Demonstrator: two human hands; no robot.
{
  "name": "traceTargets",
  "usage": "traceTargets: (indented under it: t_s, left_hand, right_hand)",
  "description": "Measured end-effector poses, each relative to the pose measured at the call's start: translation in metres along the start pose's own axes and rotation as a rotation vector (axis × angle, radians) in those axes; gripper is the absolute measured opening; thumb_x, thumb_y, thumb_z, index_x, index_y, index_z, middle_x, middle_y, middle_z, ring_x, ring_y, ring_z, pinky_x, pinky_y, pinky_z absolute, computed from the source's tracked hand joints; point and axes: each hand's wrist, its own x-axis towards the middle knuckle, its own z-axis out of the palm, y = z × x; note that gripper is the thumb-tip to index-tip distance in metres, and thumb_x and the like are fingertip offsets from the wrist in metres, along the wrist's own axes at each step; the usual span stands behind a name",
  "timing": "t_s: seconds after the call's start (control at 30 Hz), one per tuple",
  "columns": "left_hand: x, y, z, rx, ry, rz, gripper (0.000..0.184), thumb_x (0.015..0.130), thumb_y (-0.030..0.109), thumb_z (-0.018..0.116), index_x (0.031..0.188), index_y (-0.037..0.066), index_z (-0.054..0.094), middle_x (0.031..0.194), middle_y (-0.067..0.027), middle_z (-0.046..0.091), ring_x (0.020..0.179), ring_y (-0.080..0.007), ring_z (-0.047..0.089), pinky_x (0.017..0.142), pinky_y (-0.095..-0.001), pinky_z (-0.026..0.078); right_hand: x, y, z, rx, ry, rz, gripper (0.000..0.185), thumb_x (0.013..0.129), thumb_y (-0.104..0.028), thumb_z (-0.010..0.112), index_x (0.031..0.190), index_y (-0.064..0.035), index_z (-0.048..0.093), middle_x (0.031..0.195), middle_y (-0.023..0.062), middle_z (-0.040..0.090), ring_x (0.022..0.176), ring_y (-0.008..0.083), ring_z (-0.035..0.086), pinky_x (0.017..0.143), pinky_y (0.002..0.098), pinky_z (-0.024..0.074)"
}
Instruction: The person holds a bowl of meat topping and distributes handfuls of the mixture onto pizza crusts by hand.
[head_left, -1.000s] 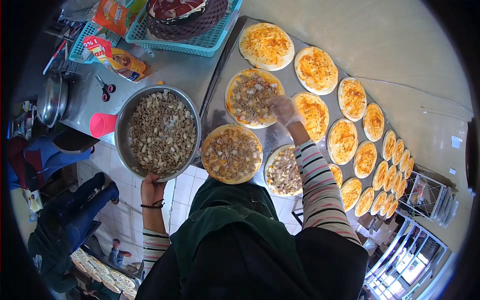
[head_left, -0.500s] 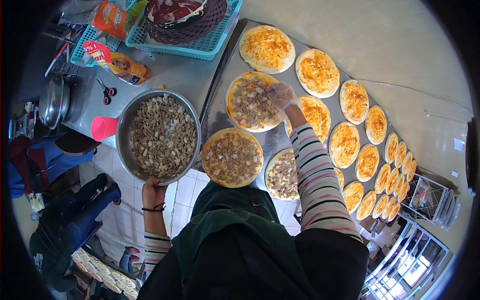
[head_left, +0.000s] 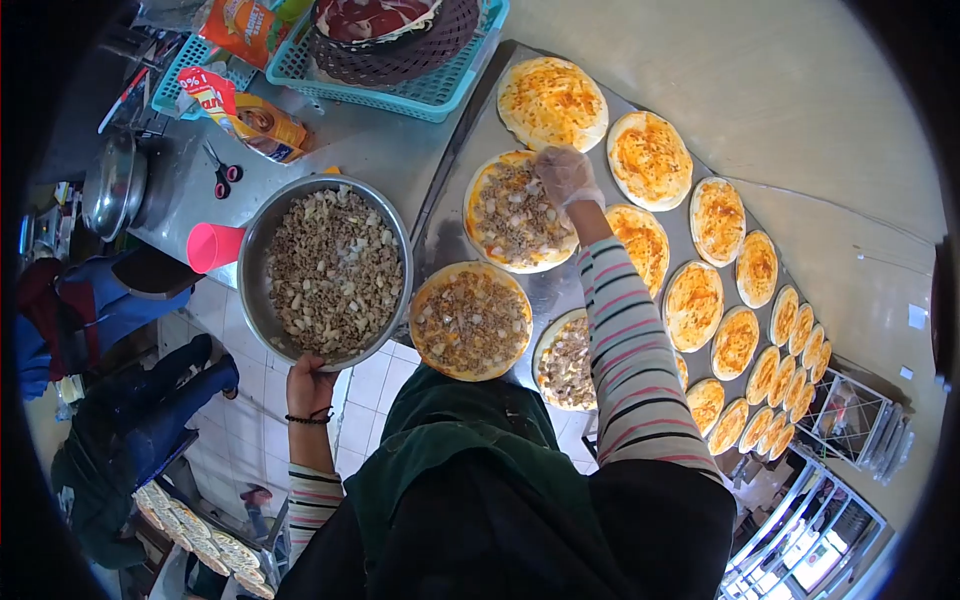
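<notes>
My left hand (head_left: 312,385) grips the near rim of a steel bowl (head_left: 251,290) filled with crumbly meat topping and pale chunks. A clear plastic glove covers my right hand (head_left: 568,177), which is over the upper right edge of a pizza base (head_left: 512,215) partly covered with the same topping. Its fingers point down and are bunched; whether anything is under them is hidden. Nearer my body lies a topped pizza (head_left: 471,321), just right of the bowl. Another topped pizza (head_left: 566,362) is partly hidden by my right sleeve.
Several sauced bases (head_left: 693,306) fill the metal table to the right. A pink cup (head_left: 214,247), scissors (head_left: 221,172), a sauce pouch (head_left: 262,128) and a teal basket (head_left: 425,103) are at the left. Another person (head_left: 110,430) stands at the lower left.
My right hand has moved up along the pizza's right edge, toward its top. The view has shifted slightly. My left hand keeps its hold on the bowl.
</notes>
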Motion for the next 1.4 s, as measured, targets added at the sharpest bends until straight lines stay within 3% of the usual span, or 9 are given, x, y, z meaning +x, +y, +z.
traceTargets:
  t_s: [0.37,0.57,0.7,0.77,0.83,0.87,0.93,1.27,1.4]
  left_hand:
    - [0.0,-0.001,-0.001,0.001,0.006,-0.025,0.045,0.064,-0.003,0.036,0.109,-0.007,0.033,0.111,-0.0172,0.042,0.102,-0.029,0.044,0.086,-0.0391,0.04]
    - [0.003,-0.004,-0.006,-0.011,0.031,-0.013,0.046,0.064,-0.004,0.035,0.109,-0.009,0.032,0.111,-0.0189,0.041,0.103,-0.0308,0.042,0.087,-0.0402,0.039]
    - [-0.001,-0.001,0.0,-0.057,0.007,0.015,0.036,0.067,-0.004,0.035,0.102,-0.012,0.034,0.106,-0.0204,0.044,0.093,-0.032,0.049,0.077,-0.0404,0.046]
    - [-0.002,0.0,0.003,-0.029,0.015,-0.011,0.046,0.063,-0.005,0.035,0.109,-0.009,0.031,0.111,-0.0194,0.041,0.103,-0.0313,0.042,0.088,-0.0421,0.038]
    - [-0.006,0.001,0.01,-0.03,0.006,-0.016,0.047,0.063,-0.005,0.035,0.109,-0.01,0.031,0.111,-0.0195,0.041,0.103,-0.0311,0.042,0.087,-0.0419,0.038]
    - [-0.006,0.003,0.011,-0.034,-0.001,-0.014,0.047,0.063,-0.005,0.035,0.109,-0.01,0.03,0.111,-0.0197,0.041,0.103,-0.0309,0.042,0.087,-0.0416,0.038]
    - [-0.002,0.001,0.002,-0.017,0.002,-0.016,0.047,0.063,-0.005,0.036,0.109,-0.01,0.03,0.111,-0.0197,0.041,0.103,-0.0309,0.042,0.087,-0.0415,0.038]
    - [0.001,-0.001,-0.002,-0.008,-0.008,0.016,0.032,0.067,-0.003,0.035,0.099,-0.011,0.038,0.101,-0.0196,0.048,0.086,-0.0295,0.053,0.074,-0.0379,0.048]
    - [-0.001,0.0,-0.001,-0.01,-0.029,0.005,0.03,0.068,-0.003,0.035,0.096,-0.01,0.04,0.101,-0.0196,0.048,0.086,-0.029,0.054,0.072,-0.0368,0.049]
  right_hand:
    - [0.008,-0.041,-0.012,0.131,-0.074,0.094,0.017,0.074,-0.02,0.044,0.078,-0.0104,0.057,0.077,0.013,0.057,0.072,0.0265,0.055,0.067,0.0346,0.043]
    - [0.007,-0.046,0.016,-0.12,-0.041,-0.159,0.018,0.075,-0.018,0.043,0.082,-0.0104,0.058,0.079,0.0131,0.057,0.074,0.0262,0.055,0.068,0.0341,0.0431]
    - [-0.003,-0.054,0.009,0.301,-0.021,0.041,0.018,0.074,-0.017,0.045,0.083,-0.0115,0.059,0.077,0.0137,0.057,0.072,0.0263,0.055,0.067,0.0336,0.0431]
    - [-0.007,-0.059,0.009,0.396,0.0,0.066,0.017,0.074,-0.018,0.046,0.083,-0.0111,0.059,0.076,0.0139,0.057,0.071,0.0262,0.055,0.066,0.0334,0.0432]
    - [-0.011,-0.068,0.016,-0.169,0.063,-0.093,0.017,0.073,-0.02,0.048,0.081,-0.0092,0.059,0.074,0.0129,0.058,0.069,0.0252,0.056,0.064,0.0327,0.0438]
    - [-0.011,-0.067,0.015,-0.17,0.064,-0.097,0.017,0.073,-0.02,0.048,0.081,-0.0092,0.059,0.074,0.0129,0.058,0.069,0.0252,0.056,0.064,0.0327,0.0438]
    - [-0.017,-0.072,0.005,0.267,-0.029,0.095,0.018,0.072,-0.021,0.048,0.078,-0.0082,0.06,0.072,0.0129,0.058,0.066,0.0261,0.056,0.062,0.0329,0.0444]
    - [-0.036,-0.096,0.005,0.137,-0.093,0.036,0.016,0.069,-0.02,0.05,0.073,-0.0087,0.06,0.071,0.0141,0.057,0.067,0.029,0.055,0.061,0.0357,0.0443]
    - [-0.044,-0.092,0.04,0.285,0.087,0.084,0.016,0.068,-0.02,0.051,0.075,-0.0098,0.061,0.071,0.014,0.057,0.066,0.0275,0.055,0.063,0.0348,0.0441]
